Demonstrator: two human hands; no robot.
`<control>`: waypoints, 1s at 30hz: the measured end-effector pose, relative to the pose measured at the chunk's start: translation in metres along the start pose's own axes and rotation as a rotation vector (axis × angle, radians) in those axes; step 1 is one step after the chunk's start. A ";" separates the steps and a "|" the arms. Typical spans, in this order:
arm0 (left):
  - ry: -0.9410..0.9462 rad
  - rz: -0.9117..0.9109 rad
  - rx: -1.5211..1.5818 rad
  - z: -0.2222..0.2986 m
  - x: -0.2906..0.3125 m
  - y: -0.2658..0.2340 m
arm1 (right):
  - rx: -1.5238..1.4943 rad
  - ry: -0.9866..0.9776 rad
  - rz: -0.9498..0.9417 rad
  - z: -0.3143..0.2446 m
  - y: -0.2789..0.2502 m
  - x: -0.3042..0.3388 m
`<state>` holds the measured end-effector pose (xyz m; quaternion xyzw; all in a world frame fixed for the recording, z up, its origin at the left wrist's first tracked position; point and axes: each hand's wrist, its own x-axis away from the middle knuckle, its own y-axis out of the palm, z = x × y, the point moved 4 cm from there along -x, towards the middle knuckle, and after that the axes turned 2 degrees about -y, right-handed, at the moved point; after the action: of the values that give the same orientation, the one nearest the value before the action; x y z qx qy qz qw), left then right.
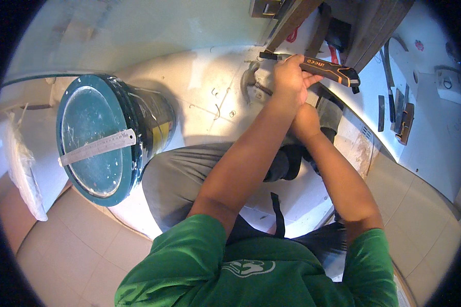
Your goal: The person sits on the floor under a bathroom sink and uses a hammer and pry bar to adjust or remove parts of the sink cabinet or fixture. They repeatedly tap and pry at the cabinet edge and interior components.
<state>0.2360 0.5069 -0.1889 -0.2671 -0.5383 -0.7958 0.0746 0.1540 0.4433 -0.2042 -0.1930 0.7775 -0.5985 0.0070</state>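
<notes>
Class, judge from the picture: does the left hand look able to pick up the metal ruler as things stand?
Probably not at once: the left hand is gripping the black-and-orange tool. Otherwise the way looks free, since the metal ruler lies uncovered on the teal lid.

The single head view, a fisheye, looks steeply down from above and to the right of the bucket, quite near it, with the bucket's lid turned largely toward the lens.
</notes>
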 end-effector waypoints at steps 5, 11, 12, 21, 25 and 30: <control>-0.019 0.006 -0.023 0.002 0.000 -0.001 | 0.044 -0.097 -0.078 -0.001 -0.001 0.005; -0.020 0.004 0.046 0.000 -0.002 0.000 | -0.010 0.051 -0.008 0.009 -0.002 0.004; -0.023 0.016 0.036 0.001 -0.001 0.001 | -0.004 -0.018 -0.014 0.005 -0.006 0.006; -0.004 0.040 0.016 0.000 -0.002 0.001 | -0.065 0.107 0.031 0.011 -0.003 -0.001; -0.029 0.034 -0.015 0.003 0.001 0.001 | 0.002 -0.057 -0.079 -0.003 -0.005 0.007; -0.037 0.006 0.014 0.001 0.000 0.002 | -0.113 0.087 0.101 0.009 -0.007 0.000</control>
<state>0.2375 0.5070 -0.1872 -0.2830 -0.5444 -0.7867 0.0687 0.1584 0.4336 -0.2004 -0.1272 0.8183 -0.5605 -0.0073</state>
